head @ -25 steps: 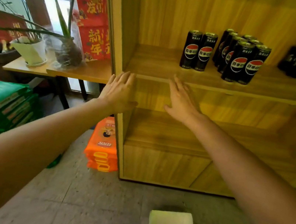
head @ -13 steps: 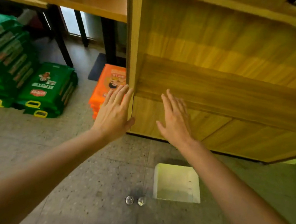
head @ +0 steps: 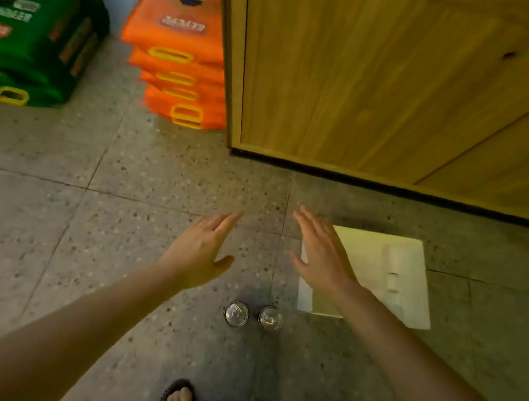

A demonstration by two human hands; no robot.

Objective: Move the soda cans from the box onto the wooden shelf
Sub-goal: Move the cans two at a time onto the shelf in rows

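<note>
Both hands empty, fingers straight: left hand (head: 199,252), right hand (head: 320,257) down from shelf height, now hovering low over floor (head: 43,234); our view tipped down with them; left can (head: 235,313), right can (head: 270,318) upright on floor, near box (head: 382,278), outside it; box looks empty; wooden shelf (head: 379,80) base ahead; likely last pair; we grab next.

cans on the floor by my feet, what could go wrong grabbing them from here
1. The left can and right can stand upright, close side by side; the left hand or right hand, both open now, could tip one while closing on the other.
2. They stand just ahead of the sandalled feet, so a step forward might kick them over.
</note>
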